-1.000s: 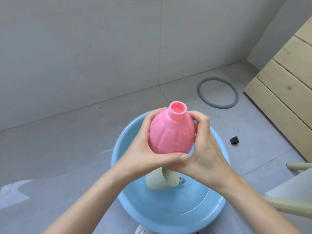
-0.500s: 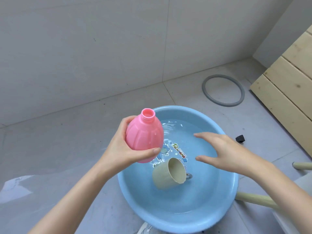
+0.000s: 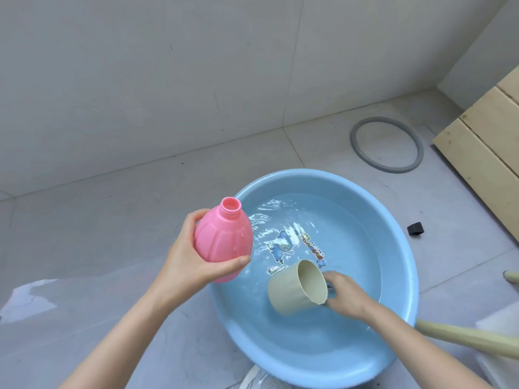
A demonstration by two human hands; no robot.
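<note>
The grey tiled floor (image 3: 98, 234) carries everything, with pale rough-sawn wooden planks (image 3: 483, 153) leaning at the far right. Before the person stands a round blue basin (image 3: 323, 173) of smooth plastic. It holds shallow clear water (image 3: 351, 234) that ripples over a cartoon sticker (image 3: 283, 245) on its bottom. The hands are apart, each clamped on its own thing. The left hand (image 3: 185, 262) wraps the belly of a pink bottle (image 3: 223, 242) and holds it above the basin's near-left rim. The bottle is ribbed, bulb-shaped plastic, its long axis nearly upright, its narrow threaded neck uncapped and tipped slightly away. The right hand (image 3: 348, 296) is down inside the basin, its fingers curled at the far side of a beige cup (image 3: 292, 293). The cup is faceted and matte and lies on its side, base toward the bottle and open mouth turned to the right and away. So the cup sits below and to the right of the bottle's neck. Filling the bottle would likely mean scooping, lifting leftward and pouring into that small opening, where spilling seems easy. A grey rubbery ring (image 3: 354, 138) lies on the floor beyond the basin, and a small black block (image 3: 415, 228) sits near its right rim.
</note>
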